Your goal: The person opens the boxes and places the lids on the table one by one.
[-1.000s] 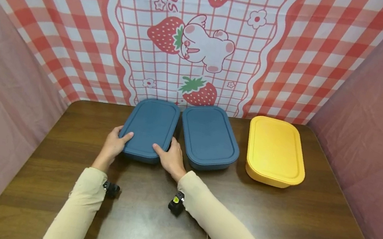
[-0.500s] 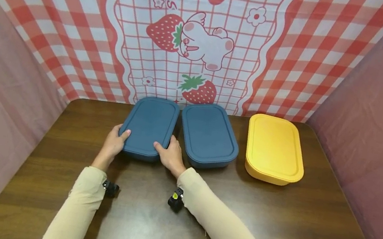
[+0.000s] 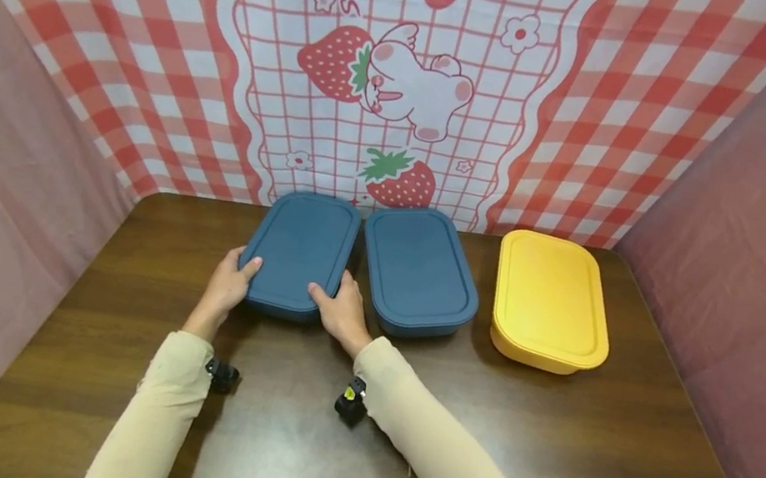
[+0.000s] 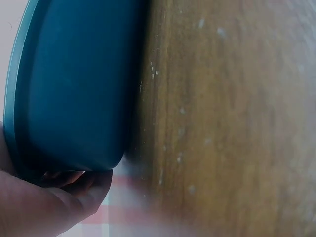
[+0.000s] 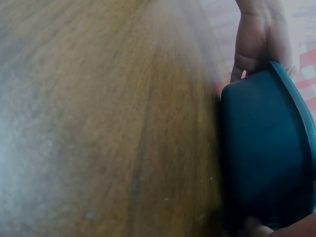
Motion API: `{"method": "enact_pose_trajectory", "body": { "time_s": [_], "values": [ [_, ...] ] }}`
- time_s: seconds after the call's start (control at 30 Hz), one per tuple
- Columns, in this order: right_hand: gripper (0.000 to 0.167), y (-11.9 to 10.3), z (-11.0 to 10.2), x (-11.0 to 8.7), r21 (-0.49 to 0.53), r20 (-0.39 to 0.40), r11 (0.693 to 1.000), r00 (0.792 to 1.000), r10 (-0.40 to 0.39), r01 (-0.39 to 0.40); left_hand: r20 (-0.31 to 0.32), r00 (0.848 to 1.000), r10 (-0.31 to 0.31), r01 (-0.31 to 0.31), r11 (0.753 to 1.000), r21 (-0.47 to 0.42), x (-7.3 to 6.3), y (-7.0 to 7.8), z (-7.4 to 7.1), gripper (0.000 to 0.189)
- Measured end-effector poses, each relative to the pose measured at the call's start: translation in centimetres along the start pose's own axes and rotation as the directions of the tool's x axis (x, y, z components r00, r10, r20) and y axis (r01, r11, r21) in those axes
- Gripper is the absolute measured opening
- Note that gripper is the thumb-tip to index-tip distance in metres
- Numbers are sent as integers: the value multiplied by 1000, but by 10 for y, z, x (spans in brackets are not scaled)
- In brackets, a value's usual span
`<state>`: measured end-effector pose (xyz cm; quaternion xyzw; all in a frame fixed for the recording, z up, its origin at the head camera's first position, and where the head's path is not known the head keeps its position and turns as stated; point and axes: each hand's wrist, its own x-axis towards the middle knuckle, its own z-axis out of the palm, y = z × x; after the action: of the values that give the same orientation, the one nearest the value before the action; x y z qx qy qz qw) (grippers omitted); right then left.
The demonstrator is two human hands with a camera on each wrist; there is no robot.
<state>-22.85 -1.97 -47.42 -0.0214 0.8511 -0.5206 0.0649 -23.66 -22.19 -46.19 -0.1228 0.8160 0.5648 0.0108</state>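
In the head view a blue lidded food box (image 3: 301, 246) lies on the table against the back cloth, the leftmost of three boxes. My left hand (image 3: 226, 285) grips its near left corner, thumb on the lid and fingers down the side. On the near right side, my right hand (image 3: 343, 310) holds the same box, its thumb at the lid's edge. The left wrist view shows the box's wall (image 4: 79, 89) low over the wood, with my left fingers (image 4: 91, 192) partly under the rim. Both hands appear around the box (image 5: 266, 148) in the right wrist view.
A second blue lidded box (image 3: 421, 271) stands just right of the held one, with a narrow gap between. Farther right is a yellow lidded box (image 3: 552, 301). A red-and-white strawberry cloth (image 3: 415, 92) hangs behind the brown wooden table (image 3: 474, 423); pink cloths flank both sides.
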Motion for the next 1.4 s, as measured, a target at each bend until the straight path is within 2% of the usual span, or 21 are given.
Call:
{"method": "enact_pose_trajectory", "body": {
  "time_s": [0.27,0.73,1.0,1.4],
  "values": [
    [79,-2,-1,0,21,14,1000,1000,11,-12,7,1000,5,-5,1000,15,1,0,-1,54],
    [79,-5,-3,0,-10,22,1000,1000,12,-12,0,1000,-5,5,1000,4,1,-3,0,54],
    [79,-4,-5,1,-9,58,1000,998,27,-27,-11,1000,6,-6,1000,-2,2,-4,1,53],
    [79,-5,-3,0,-19,39,1000,999,12,-11,-8,1000,9,-9,1000,5,2,-4,0,53]
  ]
}}
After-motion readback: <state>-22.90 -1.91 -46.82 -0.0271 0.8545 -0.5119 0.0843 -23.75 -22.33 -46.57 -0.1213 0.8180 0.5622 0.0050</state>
